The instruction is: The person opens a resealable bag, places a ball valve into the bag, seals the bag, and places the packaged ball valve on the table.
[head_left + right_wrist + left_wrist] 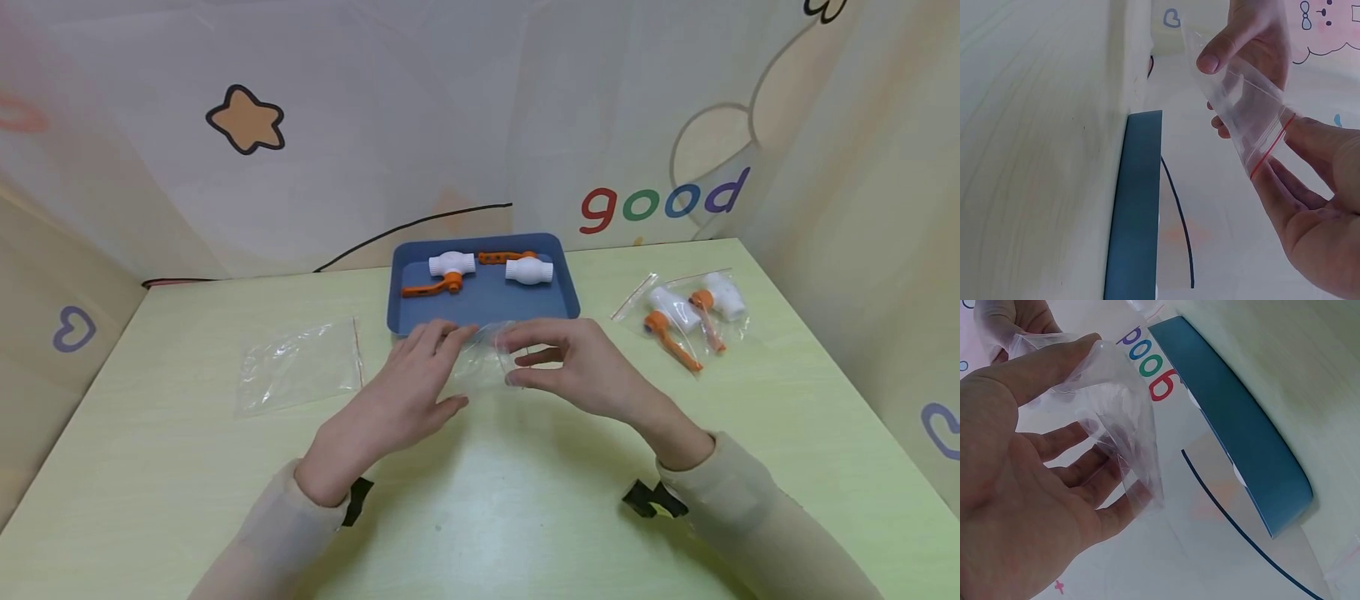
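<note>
A clear zip-lock bag (480,363) is held up between both hands, in front of the blue tray. My left hand (401,387) holds its far end, the thumb on one face and fingers behind it in the right wrist view. At the other end, my right hand (581,367) pinches the bag beside its red zip line (1272,147). Nothing shows inside this bag (1116,406). Behind the hands, the blue tray (483,312) holds a white ball valve (452,265) with an orange handle and another white ball valve (529,270).
On the right lies a zip-lock bag (633,297) containing white valves with orange handles. Another clear bag (300,367) lies flat on the left of the table (480,517). A printed curtain (420,108) stands close behind the tray.
</note>
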Available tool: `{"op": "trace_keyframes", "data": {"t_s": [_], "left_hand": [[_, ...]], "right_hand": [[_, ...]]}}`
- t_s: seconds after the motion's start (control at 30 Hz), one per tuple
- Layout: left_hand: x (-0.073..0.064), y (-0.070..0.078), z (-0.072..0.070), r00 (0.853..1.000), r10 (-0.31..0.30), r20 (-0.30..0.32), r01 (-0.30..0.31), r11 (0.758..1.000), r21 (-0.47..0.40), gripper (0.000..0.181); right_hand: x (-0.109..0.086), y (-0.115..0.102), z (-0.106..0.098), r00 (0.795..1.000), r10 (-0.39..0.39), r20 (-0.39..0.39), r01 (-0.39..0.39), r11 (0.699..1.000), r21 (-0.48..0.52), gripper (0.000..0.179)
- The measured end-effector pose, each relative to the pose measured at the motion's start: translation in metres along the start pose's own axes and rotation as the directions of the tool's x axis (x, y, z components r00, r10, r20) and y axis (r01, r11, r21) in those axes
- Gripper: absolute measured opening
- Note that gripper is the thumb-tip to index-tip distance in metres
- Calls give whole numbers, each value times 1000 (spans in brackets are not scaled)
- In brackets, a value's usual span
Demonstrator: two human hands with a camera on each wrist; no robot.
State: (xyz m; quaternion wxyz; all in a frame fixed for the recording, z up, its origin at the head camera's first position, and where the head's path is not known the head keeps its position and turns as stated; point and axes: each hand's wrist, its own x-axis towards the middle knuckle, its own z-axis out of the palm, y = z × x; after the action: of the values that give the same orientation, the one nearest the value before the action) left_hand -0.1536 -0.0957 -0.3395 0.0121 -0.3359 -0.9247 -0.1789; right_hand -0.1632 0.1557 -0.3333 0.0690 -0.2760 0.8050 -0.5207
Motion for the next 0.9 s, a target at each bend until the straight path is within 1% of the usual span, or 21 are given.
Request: {"op": "trace_keyframes", "data": {"t_s": [0.13, 0.2, 0.33, 0.4, 0.67, 0.73, 0.8, 0.9], "left_hand": [[-1, -2, -1, 1000, 5, 6, -5, 1000, -24, 81], [-1, -4, -2, 999, -2, 33, 4, 999, -46, 86], [-3, -10, -3, 993, -35, 114, 45, 996, -83, 100], [-3, -13, -5, 988, -53, 142, 67, 993, -93, 103], [-4, -21, -14, 976, -102, 193, 131, 981, -142, 107], [-5, -24, -16, 971, -117, 210, 147, 980, -136, 107], [-6, -27, -17, 962, -141, 232, 172, 978, -118, 104], [-6, -33, -19, 943, -189, 274, 214, 975, -66, 98]], "right_hand": [[0, 0, -1, 1000, -2, 12, 3, 999, -46, 44], [0, -1, -2, 1000, 1, 19, 0, 998, -67, 47], [-1, -1, -5, 999, 0, 32, 3, 995, -102, 53], [-1, -2, -5, 999, -6, 36, 10, 994, -113, 55], [-1, -1, -6, 998, -53, 34, 57, 989, -134, 59], [-1, -1, -7, 997, -66, 28, 70, 987, -142, 59], [-2, -1, -8, 997, -76, 26, 79, 985, -152, 58], [-2, -1, -9, 996, -83, 23, 85, 983, -163, 58]]}}
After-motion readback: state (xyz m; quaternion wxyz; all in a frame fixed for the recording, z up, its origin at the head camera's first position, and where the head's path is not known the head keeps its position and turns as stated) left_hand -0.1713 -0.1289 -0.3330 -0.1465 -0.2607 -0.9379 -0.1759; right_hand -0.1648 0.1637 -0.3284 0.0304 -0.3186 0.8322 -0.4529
